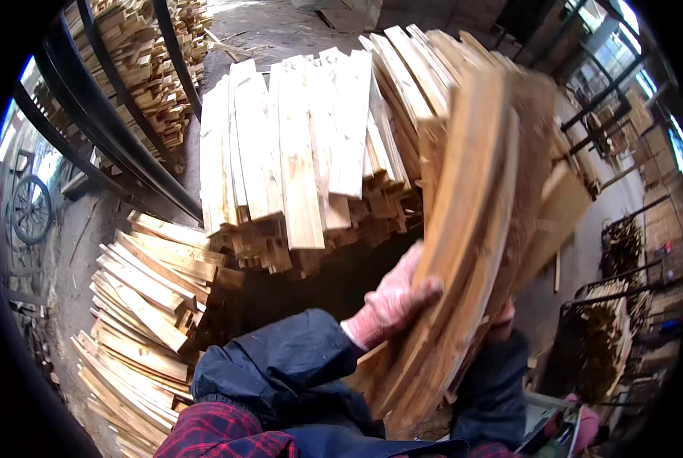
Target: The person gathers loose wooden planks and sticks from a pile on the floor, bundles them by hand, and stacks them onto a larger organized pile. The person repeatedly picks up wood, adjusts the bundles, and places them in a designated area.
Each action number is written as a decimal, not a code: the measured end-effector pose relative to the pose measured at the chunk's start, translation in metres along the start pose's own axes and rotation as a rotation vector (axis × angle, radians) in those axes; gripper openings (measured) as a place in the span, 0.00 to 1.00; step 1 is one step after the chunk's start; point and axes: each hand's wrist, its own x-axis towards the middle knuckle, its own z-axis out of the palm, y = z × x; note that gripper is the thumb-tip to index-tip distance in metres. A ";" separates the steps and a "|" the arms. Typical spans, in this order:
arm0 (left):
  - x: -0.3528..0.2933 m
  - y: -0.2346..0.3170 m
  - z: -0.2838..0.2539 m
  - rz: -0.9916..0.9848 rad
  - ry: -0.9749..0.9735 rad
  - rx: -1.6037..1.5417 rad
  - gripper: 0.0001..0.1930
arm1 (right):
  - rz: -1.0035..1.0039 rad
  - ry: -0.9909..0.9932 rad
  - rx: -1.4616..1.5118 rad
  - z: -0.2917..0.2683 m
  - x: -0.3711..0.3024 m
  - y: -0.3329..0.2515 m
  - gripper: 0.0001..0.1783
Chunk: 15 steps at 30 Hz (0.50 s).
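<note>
A bundle of several long brown wooden boards (467,206) stands tilted in front of me, its upper ends leaning away and its lower ends close to my body. My left hand (393,299), in a pinkish work glove, is closed on the bundle's left side, thumb over the edge. On the other side, my right hand (502,319) shows only in part behind the boards, and its fingers are hidden. Just beyond the bundle lies a large stack of pale boards (299,145), some sticking out toward me.
A lower pile of boards (139,305) lies at my left. Curved black metal bars (109,114) rise at the upper left, with more stacked wood (154,65) behind them. A spoked wheel (32,210) stands far left. At right, a metal rack (597,343) holds wood strips.
</note>
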 end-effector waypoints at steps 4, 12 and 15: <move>0.094 0.085 -0.055 0.040 0.272 0.237 0.36 | -0.073 -0.121 -0.355 0.103 0.128 -0.065 0.38; 0.047 0.077 -0.125 0.638 0.124 1.297 0.17 | -0.071 -0.068 -1.560 0.191 0.308 -0.044 0.51; -0.056 0.025 -0.118 -0.557 0.196 -0.317 0.24 | -0.202 -0.077 -1.845 0.142 0.283 -0.003 0.54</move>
